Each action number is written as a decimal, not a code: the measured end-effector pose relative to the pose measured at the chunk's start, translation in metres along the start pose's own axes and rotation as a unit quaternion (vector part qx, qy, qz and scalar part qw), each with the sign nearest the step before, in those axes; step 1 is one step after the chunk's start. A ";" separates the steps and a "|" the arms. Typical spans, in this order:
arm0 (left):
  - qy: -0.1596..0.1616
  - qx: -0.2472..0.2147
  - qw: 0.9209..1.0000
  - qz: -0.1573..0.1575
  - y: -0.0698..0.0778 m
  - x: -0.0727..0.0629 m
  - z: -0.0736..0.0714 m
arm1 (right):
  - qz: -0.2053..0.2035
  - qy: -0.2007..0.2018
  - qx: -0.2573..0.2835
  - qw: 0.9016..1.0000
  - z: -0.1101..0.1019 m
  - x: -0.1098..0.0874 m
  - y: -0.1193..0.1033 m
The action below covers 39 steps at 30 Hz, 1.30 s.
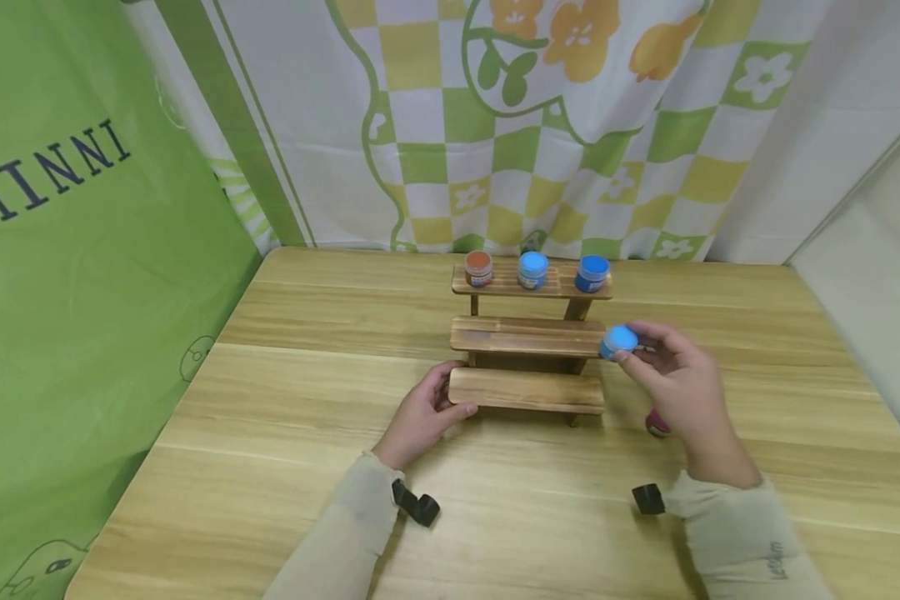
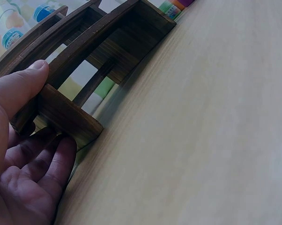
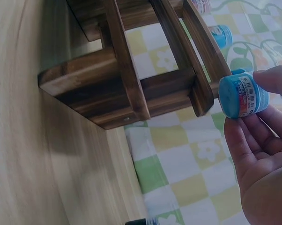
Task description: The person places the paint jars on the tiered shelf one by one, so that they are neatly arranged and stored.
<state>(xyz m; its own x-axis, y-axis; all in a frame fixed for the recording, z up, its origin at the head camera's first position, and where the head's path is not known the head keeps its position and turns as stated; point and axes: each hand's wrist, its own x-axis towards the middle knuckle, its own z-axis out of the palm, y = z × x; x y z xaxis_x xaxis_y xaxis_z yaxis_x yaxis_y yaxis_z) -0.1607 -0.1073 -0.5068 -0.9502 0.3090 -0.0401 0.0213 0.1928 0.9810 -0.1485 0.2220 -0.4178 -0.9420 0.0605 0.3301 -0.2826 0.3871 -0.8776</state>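
A three-tier wooden stand stands on the table. My left hand grips the left end of its lowest step, thumb on the front edge and fingers curled around the side, as the left wrist view also shows with the thumb over the step. In my right hand a small light-blue paint jar is pinched between thumb and fingers, beside the right end of the middle step. Close up in the right wrist view, that paint jar is tilted and its printed label shows.
An orange-brown jar, a light-blue jar and a darker blue jar stand along the top step. Partly behind my right wrist, a magenta jar sits on the table. A patterned curtain hangs behind.
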 end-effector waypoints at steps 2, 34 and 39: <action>0.001 0.001 1.000 -0.001 0.000 0.000 0.000 | -0.006 -0.002 0.011 1.000 0.002 0.000 -0.001; 0.013 0.027 1.000 -0.008 -0.001 -0.001 0.000 | 0.003 -0.028 0.023 0.999 0.038 -0.002 -0.018; 0.013 0.022 1.000 -0.010 -0.001 -0.001 0.000 | 0.019 -0.043 -0.008 0.999 0.046 0.001 -0.021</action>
<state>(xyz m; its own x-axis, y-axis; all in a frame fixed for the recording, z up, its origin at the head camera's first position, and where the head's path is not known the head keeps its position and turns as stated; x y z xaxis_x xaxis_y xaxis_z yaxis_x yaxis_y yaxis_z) -0.1600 -0.1079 -0.5079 -0.9584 0.2803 -0.0539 0.0155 0.2396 0.9707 -0.1520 0.1717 -0.4153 -0.9645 -0.0038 0.2639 -0.2432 0.4013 -0.8831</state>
